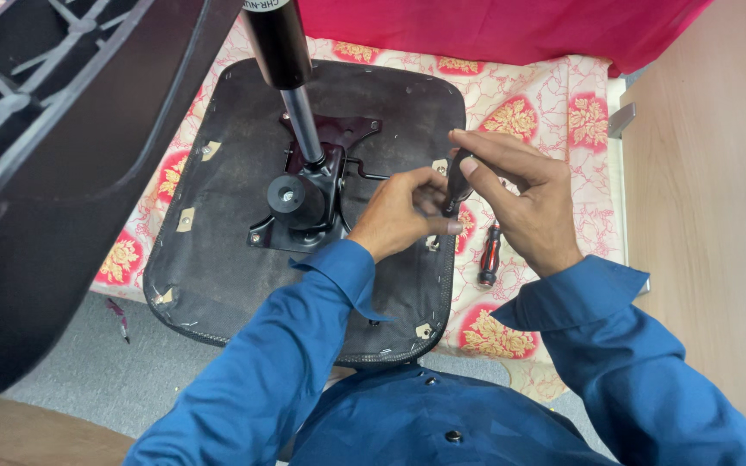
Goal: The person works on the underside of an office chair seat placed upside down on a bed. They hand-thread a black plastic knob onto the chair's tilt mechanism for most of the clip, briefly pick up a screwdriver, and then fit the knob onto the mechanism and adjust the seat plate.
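Lying upside down on a patterned cloth (546, 95), an office chair seat (235, 285) is seen from above, its dark fabric underside turned up and its black metal mechanism plate (312, 203) bolted near the middle. A gas lift cylinder (291, 86) rises from that plate toward the camera, and a round black knob (289, 200) sits just beside its foot. A small black lever handle (458, 179) is held over the right edge of the seat, between both hands. The left hand (399, 211) is curled, its grip closed on the lower end of the handle with thumb and fingers pinched together. The right hand (524, 194) is closed around the upper part, fingers wrapped over it. A red and black screwdriver (489, 255) lies on the cloth just beside the right hand, partly hidden by it. A black moulded chair part (62, 173) fills the left of the view. Blue sleeves (287, 362) cover both forearms
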